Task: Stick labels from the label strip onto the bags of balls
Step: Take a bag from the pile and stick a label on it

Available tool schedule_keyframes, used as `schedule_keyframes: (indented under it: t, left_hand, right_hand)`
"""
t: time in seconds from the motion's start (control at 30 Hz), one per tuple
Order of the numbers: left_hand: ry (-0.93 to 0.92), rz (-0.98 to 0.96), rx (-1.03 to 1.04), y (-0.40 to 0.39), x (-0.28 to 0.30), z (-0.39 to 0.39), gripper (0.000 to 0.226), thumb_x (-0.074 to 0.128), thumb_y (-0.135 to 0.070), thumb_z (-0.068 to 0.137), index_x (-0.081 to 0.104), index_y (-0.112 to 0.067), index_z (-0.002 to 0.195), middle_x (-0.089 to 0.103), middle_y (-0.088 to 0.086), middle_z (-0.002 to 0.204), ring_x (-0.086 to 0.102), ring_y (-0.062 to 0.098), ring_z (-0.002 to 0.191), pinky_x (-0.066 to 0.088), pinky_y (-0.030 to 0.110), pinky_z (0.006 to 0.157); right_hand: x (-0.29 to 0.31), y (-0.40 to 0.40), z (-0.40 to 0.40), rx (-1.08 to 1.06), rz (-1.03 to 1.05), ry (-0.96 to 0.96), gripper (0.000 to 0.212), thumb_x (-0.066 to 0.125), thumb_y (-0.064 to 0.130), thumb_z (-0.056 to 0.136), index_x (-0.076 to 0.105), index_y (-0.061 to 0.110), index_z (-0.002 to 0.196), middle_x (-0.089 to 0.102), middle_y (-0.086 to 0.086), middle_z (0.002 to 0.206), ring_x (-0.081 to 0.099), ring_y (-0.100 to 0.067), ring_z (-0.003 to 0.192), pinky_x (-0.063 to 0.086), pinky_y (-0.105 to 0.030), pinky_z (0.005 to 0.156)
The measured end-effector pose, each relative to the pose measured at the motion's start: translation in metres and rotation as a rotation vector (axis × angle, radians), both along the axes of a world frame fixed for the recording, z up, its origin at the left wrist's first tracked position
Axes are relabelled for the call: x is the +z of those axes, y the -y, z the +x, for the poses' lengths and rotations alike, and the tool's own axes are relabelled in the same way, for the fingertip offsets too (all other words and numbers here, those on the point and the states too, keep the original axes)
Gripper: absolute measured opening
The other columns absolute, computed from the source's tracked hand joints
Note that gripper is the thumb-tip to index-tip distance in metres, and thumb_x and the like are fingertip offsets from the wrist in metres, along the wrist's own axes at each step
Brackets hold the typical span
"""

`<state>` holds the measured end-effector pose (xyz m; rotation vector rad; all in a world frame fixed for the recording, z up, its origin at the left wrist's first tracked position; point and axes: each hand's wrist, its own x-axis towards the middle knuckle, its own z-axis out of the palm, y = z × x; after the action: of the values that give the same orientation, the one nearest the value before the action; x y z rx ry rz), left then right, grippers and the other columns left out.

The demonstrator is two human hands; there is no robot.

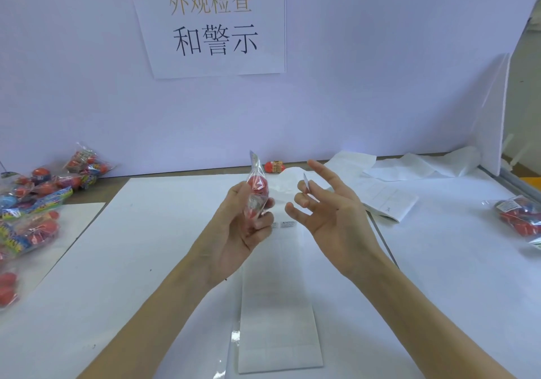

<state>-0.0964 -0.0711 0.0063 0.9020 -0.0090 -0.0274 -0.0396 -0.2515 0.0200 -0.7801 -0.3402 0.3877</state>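
White paper covers the table, and a sign with big letters hangs on the wall behind. The left hand wraps its fingers around a clear bag of balls and holds it standing up, long way pointing up and down. The right hand is just beside it, fingers mostly spread, with a small label stuck on a fingertip. The label faces the bag, a little to the bag's right, so I think the right hand only needs to move left to press it on. The label strip lies flat below both hands. More bags wait on the left, and a few bags sit far right.
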Motion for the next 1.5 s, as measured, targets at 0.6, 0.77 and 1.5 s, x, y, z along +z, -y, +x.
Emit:
schedule_keyframes:
  t: [0.6,0.77,1.5]
  left_hand:
    - [-0.024,0.062,-0.003,0.005,-0.005,0.005,0.064,0.059,-0.054,0.099,0.060,-0.006,0.142,0.060,0.018,0.146,0.059,0.032,0.133,0.047,0.047,0.114]
    - [0.014,0.111,0.056,0.008,-0.010,0.005,0.043,0.063,-0.004,0.097,0.057,0.005,0.138,0.064,0.026,0.136,0.065,0.037,0.122,0.056,0.043,0.101]
    - [-0.009,-0.022,0.081,0.009,-0.007,0.006,0.043,0.049,-0.032,0.104,0.076,-0.003,0.118,0.064,0.029,0.134,0.066,0.044,0.121,0.061,0.038,0.087]
  right_hand:
    - [-0.006,-0.003,0.001,-0.093,-0.093,0.187,0.044,0.061,0.002,0.094,0.056,0.010,0.136,0.060,-0.007,0.076,0.062,-0.020,0.067,0.059,-0.043,0.095]
    - [-0.007,-0.002,0.004,-0.113,-0.102,0.196,0.041,0.058,0.001,0.099,0.054,0.008,0.139,0.060,-0.009,0.075,0.065,-0.020,0.070,0.059,-0.046,0.098]
    - [-0.010,0.000,0.006,-0.338,-0.378,0.408,0.040,0.057,0.001,0.103,0.052,0.021,0.137,0.060,-0.001,0.085,0.069,-0.023,0.074,0.057,-0.058,0.099]
